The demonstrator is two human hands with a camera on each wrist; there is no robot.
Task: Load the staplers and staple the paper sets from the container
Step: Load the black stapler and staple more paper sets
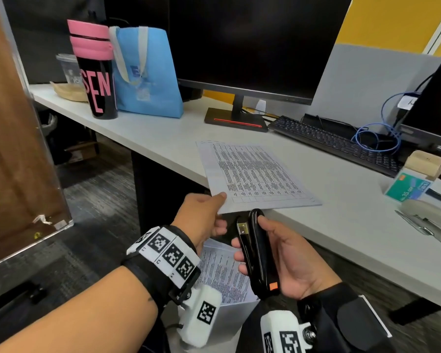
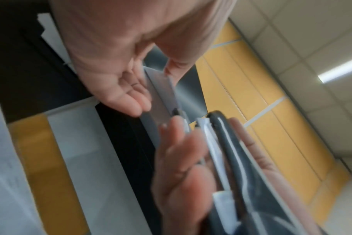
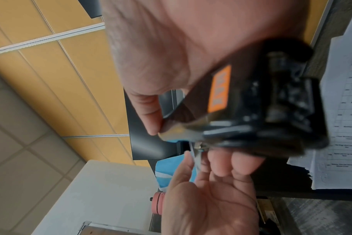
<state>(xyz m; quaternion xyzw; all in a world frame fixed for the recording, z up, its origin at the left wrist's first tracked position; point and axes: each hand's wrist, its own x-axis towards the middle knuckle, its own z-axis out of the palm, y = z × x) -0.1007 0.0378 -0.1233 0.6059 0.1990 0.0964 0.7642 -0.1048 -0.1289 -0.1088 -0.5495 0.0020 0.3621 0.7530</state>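
A pale grey counter (image 1: 163, 138) runs along a grey partition (image 1: 367, 80) topped with yellow wall panels (image 1: 382, 19). Dark carpet (image 1: 94, 189) covers the floor beside a brown wooden panel (image 1: 13, 149). A ceiling light strip (image 2: 339, 70) glows overhead.

even indoor light, sharp head view with bowed edges, blurred wrist views

A printed paper set (image 1: 255, 174) lies partly on the desk (image 1: 341, 200), its near corner pinched by the left hand (image 1: 204, 217). The black stapler (image 1: 257, 253) with an orange label sits gripped in the right hand (image 1: 290, 261), nose just beside the paper's edge. More printed sheets (image 1: 224, 273) stand in the white container (image 1: 229, 319) below.
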